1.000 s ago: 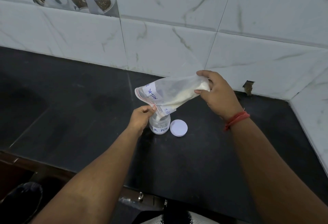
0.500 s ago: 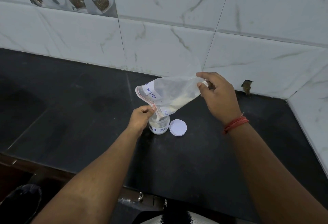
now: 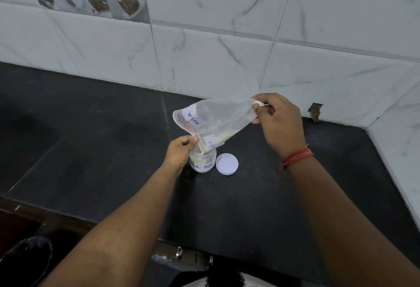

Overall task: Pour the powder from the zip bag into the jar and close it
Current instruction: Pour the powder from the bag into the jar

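Dark stone counter (image 3: 91,150) runs back to a white marble-look tile wall (image 3: 227,63), with a side wall closing the right corner, so room is tighter on the right and wide open to the left. Zip bag (image 3: 218,118) is held tilted over the jar (image 3: 203,161), mouth corner down at the jar opening; left hand (image 3: 179,152) pinches the red zip edge right at the jar rim, right hand (image 3: 279,123) grips the raised bottom corner of the bag. Compared with a second ago the bag looks much emptier: the white mass that filled the upper end near the right hand has slid down, and only a thin band of powder (image 3: 223,137) sits along the low fold near the mouth, while white now shows inside the jar. Right hand has also lifted the bag end a bit higher. Judgement: pour is nearly done, a shake or tap should clear the rest, then capping remains. Jar stands upright on the counter, well back from the front edge. White lid (image 3: 227,164) lies flat just beside the jar on its right, an easy reach for the right hand once it lets go. Spill risk is mainly the bag mouth slipping off the small jar opening.
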